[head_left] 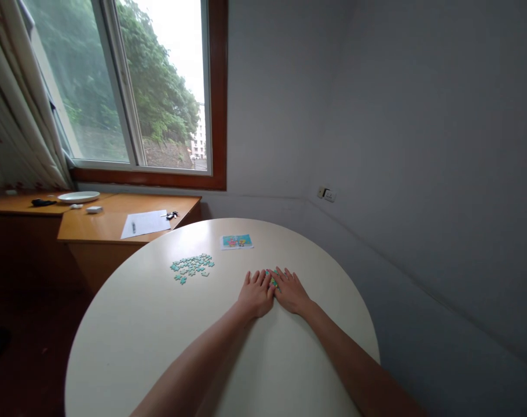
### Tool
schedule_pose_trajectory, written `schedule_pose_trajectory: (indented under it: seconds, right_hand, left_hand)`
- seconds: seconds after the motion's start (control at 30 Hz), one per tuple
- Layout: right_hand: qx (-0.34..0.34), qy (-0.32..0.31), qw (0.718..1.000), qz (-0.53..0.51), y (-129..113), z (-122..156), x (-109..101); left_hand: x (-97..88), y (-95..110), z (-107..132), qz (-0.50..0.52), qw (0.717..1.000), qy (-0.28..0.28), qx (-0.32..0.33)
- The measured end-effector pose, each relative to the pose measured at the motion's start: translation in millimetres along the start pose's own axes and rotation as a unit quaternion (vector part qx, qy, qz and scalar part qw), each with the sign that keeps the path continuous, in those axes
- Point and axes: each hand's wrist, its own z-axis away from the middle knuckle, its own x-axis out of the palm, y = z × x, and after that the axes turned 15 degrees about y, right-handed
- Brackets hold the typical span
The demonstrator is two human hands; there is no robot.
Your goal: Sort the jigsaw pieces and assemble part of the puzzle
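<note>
My left hand (pixel 256 294) lies flat, palm down, on the white round table (pixel 150 347), with its fingers stretched forward. Beside it, my right hand (pixel 291 291) is also flat with its fingers spread. Between and partly under both hands are colourful jigsaw puzzle pieces (pixel 273 281), mostly covered, so their arrangement is hidden. To the left, a loose cluster of light teal jigsaw pieces (pixel 192 265) is spread on the tabletop. A small picture card (pixel 237 241) with cartoon figures on a blue ground lies farther back, on a white sheet or edge.
A wooden desk (pixel 116 202) stands behind the table at left, under the window. It bears a paper sheet (pixel 146 223) with a pen, keys (pixel 172 215), a small white box (pixel 94 209) and a white plate (pixel 79 197). Grey walls close off the right side.
</note>
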Motion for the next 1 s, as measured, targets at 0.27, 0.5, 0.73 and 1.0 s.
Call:
schedule_pose_trajectory:
  seconds: [0.27,0.5,0.73,1.0]
  right_hand:
    - [0.017,0.004,1.0,-0.001,-5,0,3]
    - [0.057,0.072,0.988,-0.122,0,-1,10]
    - [0.114,0.252,0.928,-0.25,15,-9,19]
    - [0.105,0.195,0.97,-0.102,-18,-9,1]
  left_hand:
    - [2.1,-2,1,0.007,1.0,0.018,0.003]
    - [15.4,-24,0,0.178,0.977,0.112,-0.028]
    - [-6.8,-73,26,0.339,0.901,0.214,-0.166]
    - [-20.4,-78,30,0.517,0.767,0.227,-0.305]
